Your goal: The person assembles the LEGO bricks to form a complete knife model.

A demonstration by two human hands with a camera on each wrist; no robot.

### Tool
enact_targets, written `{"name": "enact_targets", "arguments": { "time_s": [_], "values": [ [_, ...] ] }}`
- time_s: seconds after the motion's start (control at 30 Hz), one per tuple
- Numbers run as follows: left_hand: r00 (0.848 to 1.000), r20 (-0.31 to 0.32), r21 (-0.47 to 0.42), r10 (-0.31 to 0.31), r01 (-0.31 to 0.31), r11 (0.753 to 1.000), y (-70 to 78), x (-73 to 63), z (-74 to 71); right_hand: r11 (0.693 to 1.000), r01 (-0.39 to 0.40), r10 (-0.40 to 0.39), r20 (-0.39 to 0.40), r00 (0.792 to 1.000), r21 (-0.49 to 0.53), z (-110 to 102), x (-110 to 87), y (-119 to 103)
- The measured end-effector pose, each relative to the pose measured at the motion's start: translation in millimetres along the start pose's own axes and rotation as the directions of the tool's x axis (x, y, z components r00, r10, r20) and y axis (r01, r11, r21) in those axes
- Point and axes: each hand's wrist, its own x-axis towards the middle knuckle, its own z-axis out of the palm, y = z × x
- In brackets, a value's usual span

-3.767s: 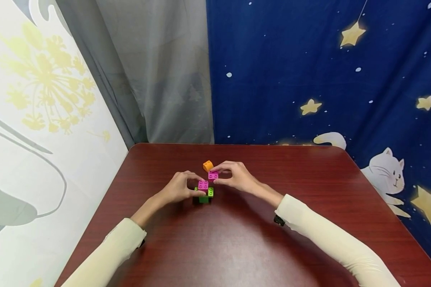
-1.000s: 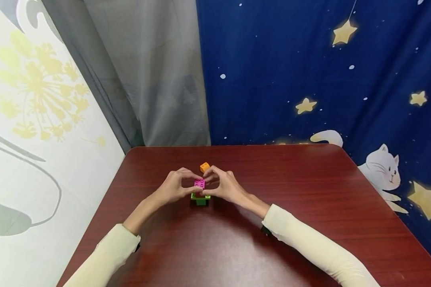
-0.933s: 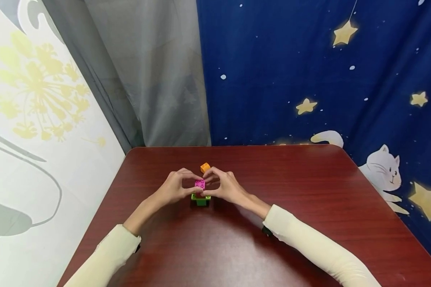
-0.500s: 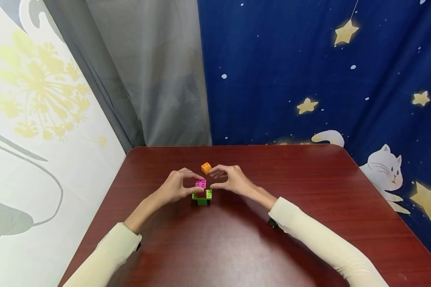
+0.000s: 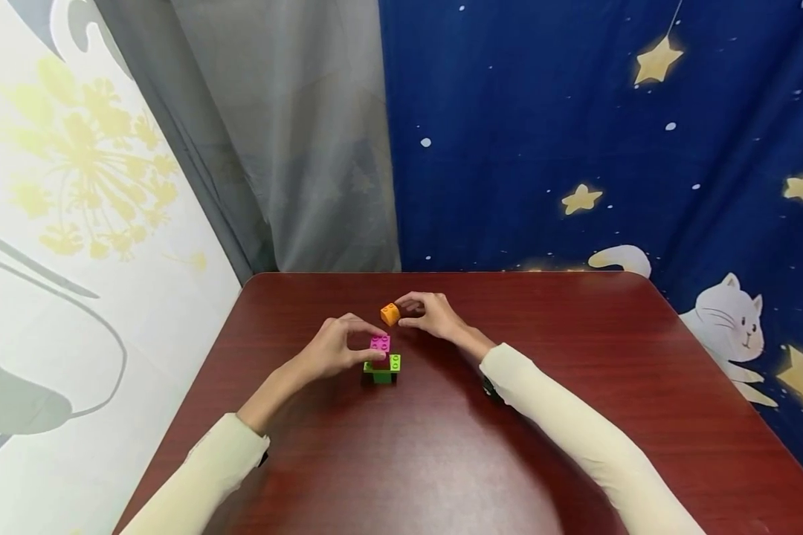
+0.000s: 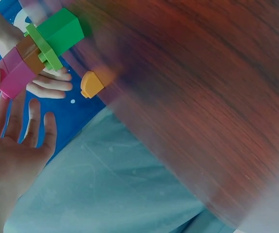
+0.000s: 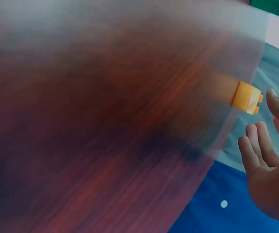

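Note:
A stack of toy building bricks stands mid-table: a green brick [image 5: 382, 378] at the bottom, a lime plate [image 5: 395, 362] over it, and pink [image 5: 380, 343] on top. In the left wrist view a brownish-orange brick [image 6: 30, 55] shows between the plate and the pink part [image 6: 17, 76]. My left hand [image 5: 334, 349] pinches the pink top between thumb and fingers. Just behind the stack lies an orange brick [image 5: 389, 315] with a curved side. Beside it on the right, my right hand [image 5: 439, 316] has thumb and fingers apart, holding nothing; a small gap separates them in the right wrist view.
The dark red wooden table [image 5: 482, 446] has rounded far corners. A grey curtain [image 5: 321, 148] and a blue star-patterned curtain [image 5: 508, 148] hang behind its far edge. At the left rises a white patterned panel [image 5: 147, 334].
Earlier my right hand held a separate pink brick and brought it to the stack. It has let go and moved back and right, to the orange brick. My left hand stays at the stack.

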Motion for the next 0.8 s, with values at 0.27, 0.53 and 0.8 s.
{"name": "enact_targets", "arguments": {
  "time_s": [0.27, 0.53, 0.8],
  "values": [
    [1.000, 0.016, 0.000, 0.017, -0.017, 1.000, 1.6, 3.0, 2.3, 0.995, -0.018, 0.024, 0.057, 0.998, -0.103, 9, 16.2, 7],
    [1.000, 0.022, 0.010, 0.014, -0.015, 1.000, 2.4, 1.8, 2.0, 0.992, -0.081, 0.090, 0.097, 0.991, -0.097, 15, 14.8, 3],
    [1.000, 0.012, -0.002, 0.009, -0.009, 1.000, -2.3, 0.2, -0.9, 0.993, -0.041, 0.053, 0.105, 0.993, -0.108, 15, 8.1, 2]
  ]
}}
